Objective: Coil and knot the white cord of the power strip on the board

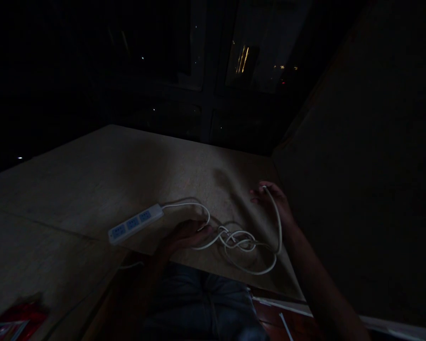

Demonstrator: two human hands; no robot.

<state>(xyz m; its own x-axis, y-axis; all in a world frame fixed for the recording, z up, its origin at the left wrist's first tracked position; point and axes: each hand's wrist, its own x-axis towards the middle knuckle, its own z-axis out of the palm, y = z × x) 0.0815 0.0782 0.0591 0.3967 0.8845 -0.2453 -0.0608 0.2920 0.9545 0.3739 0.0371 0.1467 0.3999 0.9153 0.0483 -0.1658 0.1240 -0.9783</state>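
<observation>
A white power strip (135,223) with blue sockets lies on a pale wooden board (102,170) in a dim room. Its white cable (239,241) runs right into a loose tangle of loops near the board's front edge. My left hand (186,235) is closed on the cable close to the tangle. My right hand (271,199) is held up farther right, its fingers pinching a stretch of the same cable, which curves down from it to the loops.
A dark window (213,71) with distant lights stands behind the board. A dark wall (369,166) rises on the right. A red packet (17,317) lies at the lower left. My jeans-clad legs (202,298) show below the board's edge.
</observation>
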